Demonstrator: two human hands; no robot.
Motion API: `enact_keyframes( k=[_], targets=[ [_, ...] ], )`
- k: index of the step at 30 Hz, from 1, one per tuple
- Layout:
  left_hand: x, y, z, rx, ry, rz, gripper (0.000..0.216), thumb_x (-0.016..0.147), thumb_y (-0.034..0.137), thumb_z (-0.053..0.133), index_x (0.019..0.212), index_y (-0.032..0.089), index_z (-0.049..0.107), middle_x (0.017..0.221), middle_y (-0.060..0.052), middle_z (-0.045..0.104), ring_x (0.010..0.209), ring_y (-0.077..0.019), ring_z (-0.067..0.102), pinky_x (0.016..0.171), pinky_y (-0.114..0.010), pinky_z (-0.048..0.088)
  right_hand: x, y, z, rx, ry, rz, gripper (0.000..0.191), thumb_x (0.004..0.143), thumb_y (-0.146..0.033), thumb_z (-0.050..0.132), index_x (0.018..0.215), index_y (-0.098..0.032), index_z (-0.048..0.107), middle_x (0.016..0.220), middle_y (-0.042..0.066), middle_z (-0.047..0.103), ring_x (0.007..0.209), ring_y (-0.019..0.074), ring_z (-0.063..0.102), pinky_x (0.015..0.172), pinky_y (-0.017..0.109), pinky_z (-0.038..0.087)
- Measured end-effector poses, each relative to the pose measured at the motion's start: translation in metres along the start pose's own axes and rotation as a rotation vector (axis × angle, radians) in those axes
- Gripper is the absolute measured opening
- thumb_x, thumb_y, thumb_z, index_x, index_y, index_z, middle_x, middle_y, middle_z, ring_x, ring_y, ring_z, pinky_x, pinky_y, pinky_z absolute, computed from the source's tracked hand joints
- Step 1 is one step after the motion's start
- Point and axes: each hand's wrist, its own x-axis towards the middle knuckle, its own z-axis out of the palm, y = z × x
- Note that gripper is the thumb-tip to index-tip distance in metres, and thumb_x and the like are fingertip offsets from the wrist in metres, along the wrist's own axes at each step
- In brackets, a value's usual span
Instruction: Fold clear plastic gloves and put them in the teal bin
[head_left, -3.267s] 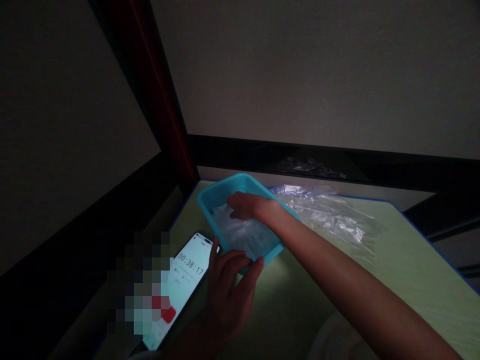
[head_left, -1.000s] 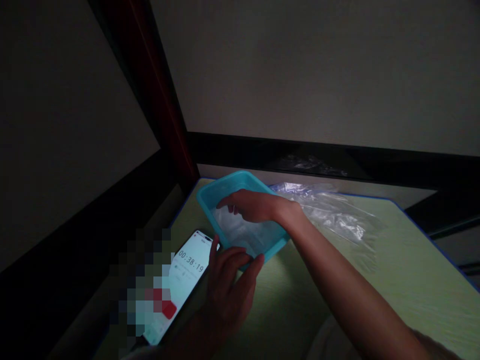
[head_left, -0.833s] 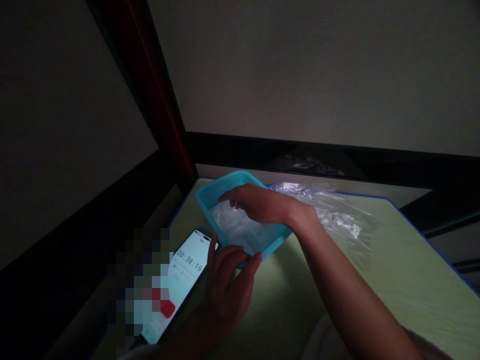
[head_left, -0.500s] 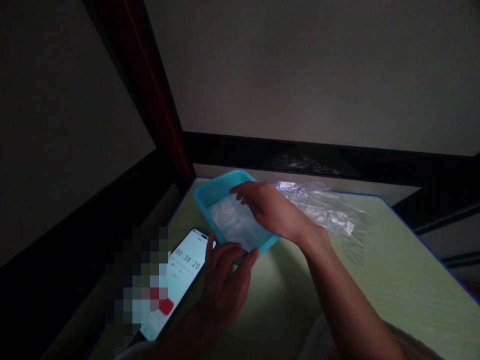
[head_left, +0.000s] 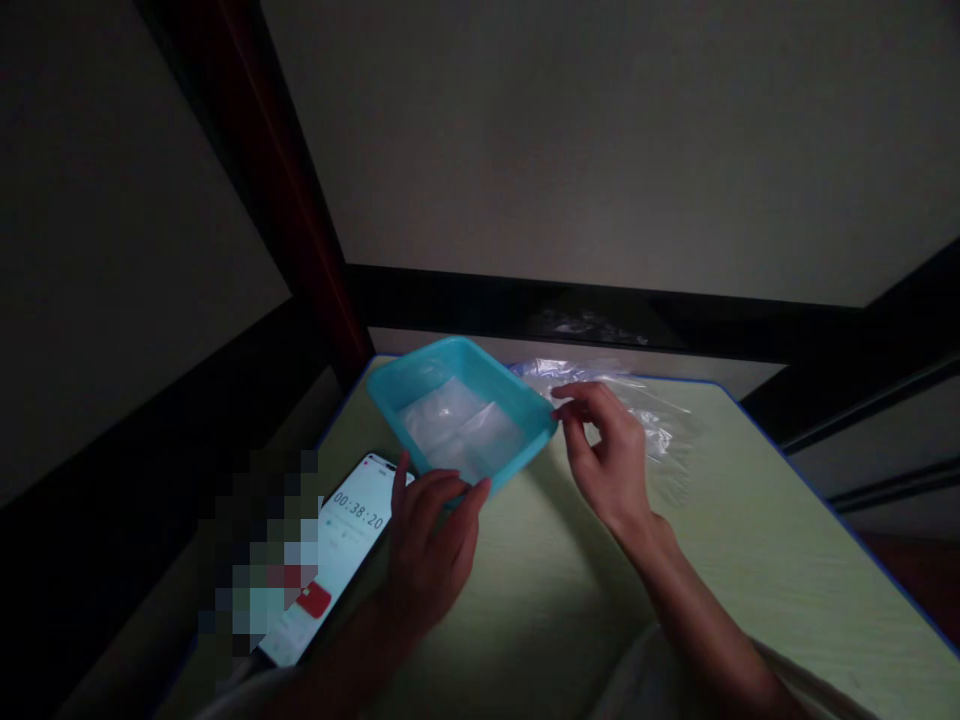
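Observation:
A blue plastic tray is tilted above the near-left part of the table. Inside, flat on its bottom, lies a clear, whitish plastic bag or sheet. My left hand grips the tray's near rim, its thumb and fingers bent over the edge. At the tray's right corner is my right hand, fingers bent and fingertips touching the rim there. Whether anything else sits under those fingertips is too dim to see.
A phone showing a timer lies left of my left hand, partly masked by blurred blocks. Crumpled clear plastic lies behind my right hand. The pale green table has a blue edge, with a wall right behind it.
My right hand has come out from over the tray and moved right to its corner. The plastic inside now shows more fully. My left hand keeps its grip.

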Motion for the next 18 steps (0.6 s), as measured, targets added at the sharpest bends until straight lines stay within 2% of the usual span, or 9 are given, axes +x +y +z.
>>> enact_keyframes(
  k=[5, 8, 14, 18],
  targets=[
    [0.000, -0.002, 0.000, 0.008, 0.006, 0.025, 0.025, 0.080, -0.001, 0.057, 0.098, 0.016, 0.060, 0.084, -0.004, 0.057, 0.085, -0.0171, 0.057, 0.101, -0.051, 0.035, -0.032, 0.015, -0.025, -0.092, -0.026, -0.137, 0.023, 0.082, -0.004, 0.040, 0.090, -0.019, 0.055, 0.087, 0.006, 0.060, 0.081, 0.0179, 0.059, 0.068, 0.032, 0.050],
    [0.001, -0.004, 0.003, 0.012, 0.011, 0.023, 0.029, 0.079, 0.000, 0.058, 0.102, 0.018, 0.061, 0.085, -0.004, 0.057, 0.085, -0.0181, 0.057, 0.099, -0.052, 0.037, -0.048, 0.022, -0.041, -0.137, -0.044, -0.151, 0.023, 0.081, -0.003, 0.040, 0.090, -0.019, 0.054, 0.086, 0.006, 0.061, 0.081, 0.0175, 0.060, 0.068, 0.030, 0.050],
    [0.002, -0.011, 0.012, 0.075, 0.045, 0.019, 0.031, 0.081, 0.005, 0.058, 0.106, 0.022, 0.061, 0.086, -0.004, 0.058, 0.086, -0.0188, 0.059, 0.099, -0.050, 0.037, -0.078, 0.031, -0.062, -0.200, -0.339, -0.241, 0.027, 0.079, -0.003, 0.038, 0.093, -0.016, 0.055, 0.088, 0.009, 0.063, 0.080, 0.0184, 0.062, 0.069, 0.030, 0.053],
    [0.002, -0.019, 0.016, 0.102, 0.046, 0.010, 0.031, 0.082, 0.006, 0.057, 0.108, 0.021, 0.061, 0.089, -0.005, 0.058, 0.089, -0.0204, 0.059, 0.101, -0.051, 0.033, -0.088, 0.030, -0.068, -0.274, -0.464, -0.315, 0.025, 0.080, -0.005, 0.036, 0.090, -0.015, 0.057, 0.086, 0.011, 0.064, 0.078, 0.0193, 0.062, 0.069, 0.031, 0.053]
  ],
)
